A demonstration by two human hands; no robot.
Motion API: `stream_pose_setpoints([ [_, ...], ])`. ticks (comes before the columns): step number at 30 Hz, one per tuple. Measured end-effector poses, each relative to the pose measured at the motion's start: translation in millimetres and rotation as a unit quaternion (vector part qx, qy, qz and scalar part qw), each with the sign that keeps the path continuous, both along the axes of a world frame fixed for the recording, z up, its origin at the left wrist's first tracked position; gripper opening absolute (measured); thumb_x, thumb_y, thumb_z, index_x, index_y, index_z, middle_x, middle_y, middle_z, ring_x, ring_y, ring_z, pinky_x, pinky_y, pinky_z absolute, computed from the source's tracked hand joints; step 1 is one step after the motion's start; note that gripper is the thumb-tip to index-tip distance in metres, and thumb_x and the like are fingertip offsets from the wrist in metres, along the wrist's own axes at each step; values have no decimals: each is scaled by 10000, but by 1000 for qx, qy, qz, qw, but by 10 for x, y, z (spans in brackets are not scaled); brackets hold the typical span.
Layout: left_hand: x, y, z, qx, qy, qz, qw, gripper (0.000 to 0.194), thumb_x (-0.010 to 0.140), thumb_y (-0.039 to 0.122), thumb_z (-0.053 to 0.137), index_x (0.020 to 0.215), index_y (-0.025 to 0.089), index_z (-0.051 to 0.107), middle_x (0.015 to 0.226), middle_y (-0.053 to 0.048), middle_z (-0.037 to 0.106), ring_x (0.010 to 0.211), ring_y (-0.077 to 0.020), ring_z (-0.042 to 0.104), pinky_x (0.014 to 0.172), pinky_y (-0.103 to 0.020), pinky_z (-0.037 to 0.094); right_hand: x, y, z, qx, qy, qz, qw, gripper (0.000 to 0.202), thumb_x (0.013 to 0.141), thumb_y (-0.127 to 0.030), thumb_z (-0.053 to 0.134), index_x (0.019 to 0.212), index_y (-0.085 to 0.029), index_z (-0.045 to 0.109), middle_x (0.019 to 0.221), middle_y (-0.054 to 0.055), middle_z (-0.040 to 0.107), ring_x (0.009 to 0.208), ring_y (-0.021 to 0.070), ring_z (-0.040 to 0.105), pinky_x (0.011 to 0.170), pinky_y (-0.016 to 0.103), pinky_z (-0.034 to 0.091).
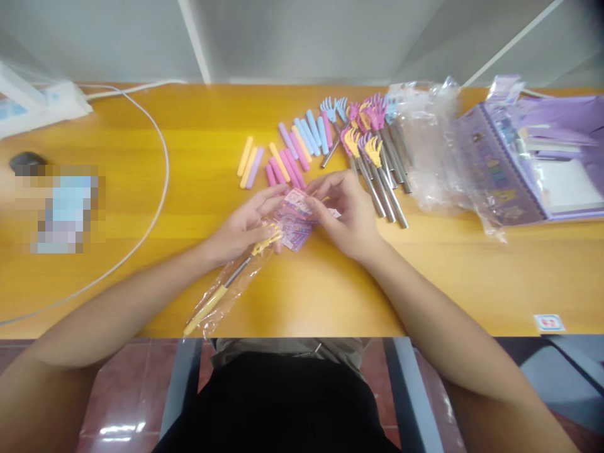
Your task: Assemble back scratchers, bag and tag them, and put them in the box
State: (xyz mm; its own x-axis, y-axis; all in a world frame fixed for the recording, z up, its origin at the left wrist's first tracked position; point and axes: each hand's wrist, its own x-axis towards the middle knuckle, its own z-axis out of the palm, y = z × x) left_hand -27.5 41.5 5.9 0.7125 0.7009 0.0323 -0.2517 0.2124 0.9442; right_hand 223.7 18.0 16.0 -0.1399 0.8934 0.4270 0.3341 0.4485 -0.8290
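Observation:
My left hand [248,220] is closed on the top of a clear plastic bag [219,314]. Inside the bag lies a yellow back scratcher [236,272], its claw end at my fingers and its handle slanting toward the table's front edge. Small pink and purple printed cards [296,234] lie between my two hands. With thumb and fingers pinched together, my right hand [346,214] grips the edge of a pink printed card [297,200]. How far the cards overlap the bag's mouth is hard to tell.
Several coloured handle sleeves [287,141] lie beyond my hands. Several metal-rod back scratchers [384,170] are piled right of them, beside clear plastic bags [431,145] and an open purple box [504,163]. A white cable [165,170] curves across the left side.

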Motion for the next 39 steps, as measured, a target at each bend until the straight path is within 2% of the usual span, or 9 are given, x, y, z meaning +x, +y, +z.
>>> stream_pose_setpoints([
  [6,6,-12,16,-18,0,22,1000,778,939,394,879,1639,312,549,1696,-174,552,783,-137,745,717,-290,654,7,-2,16,-39,28,23,999,292,1069,-526,717,1026,-264,596,1081,48,731,967,183,745,713,311,653],
  [11,-12,7,-52,0,-9,21,1000,765,945,380,875,1636,352,547,1699,-160,546,774,-148,763,711,-312,661,9,41,-42,-84,95,46,991,320,1037,-537,765,1133,-277,607,1012,7,707,866,155,726,711,302,677],
  [14,-6,8,-62,1,-8,21,1000,797,933,388,886,1645,339,532,1700,-170,546,790,-149,755,711,-301,658,10,58,-66,-74,120,47,989,308,1032,-511,779,1143,-284,603,1026,0,713,884,154,731,721,301,680],
  [21,7,-4,-29,-14,0,48,999,789,912,370,902,1622,303,564,1723,-172,511,965,-204,788,750,-283,665,15,26,-8,-42,51,25,998,217,1035,-445,788,1053,-245,706,983,22,748,855,161,735,713,292,633],
  [27,-6,7,-42,-31,-1,45,999,757,915,352,896,1603,304,584,1706,-164,530,874,-172,781,739,-299,684,20,17,67,-17,6,23,1000,225,1030,-455,785,973,-238,788,1017,59,788,928,192,747,784,305,620],
  [33,-6,8,-47,-13,3,42,999,780,913,390,904,1615,319,571,1704,-161,536,841,-156,765,719,-286,675,13,10,61,-77,74,14,994,221,994,-446,826,1006,-226,845,1037,68,821,922,199,770,812,329,648],
  [39,-2,15,-43,20,8,66,998,766,898,396,917,1587,286,599,1682,-161,546,1232,-286,733,823,-282,676,96,63,70,-91,87,28,992,210,991,-442,835,1042,-244,885,1090,70,837,982,213,786,867,361,667],
])
